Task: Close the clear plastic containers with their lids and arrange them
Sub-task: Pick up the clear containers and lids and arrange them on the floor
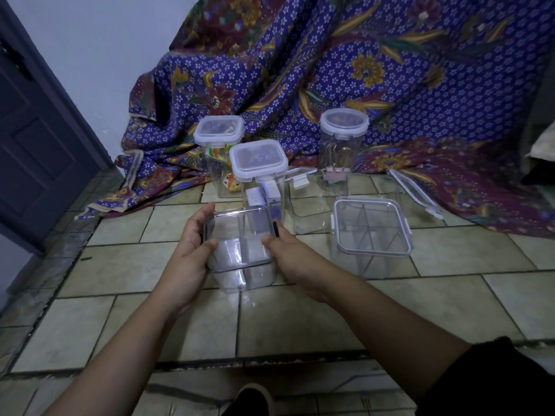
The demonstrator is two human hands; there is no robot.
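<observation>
Head view: the square clear container (240,250) stands upright directly between the hands. The left hand (192,247) and right hand (285,244) grip opposite walls, equally near. A loose lid (416,192) lies well beyond the right hand, which probably has the shorter reach to it.

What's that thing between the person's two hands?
A clear plastic container. The left hand and the right hand grip its opposite sides, with nothing else between them. This shows in the head view, the only one.
</observation>
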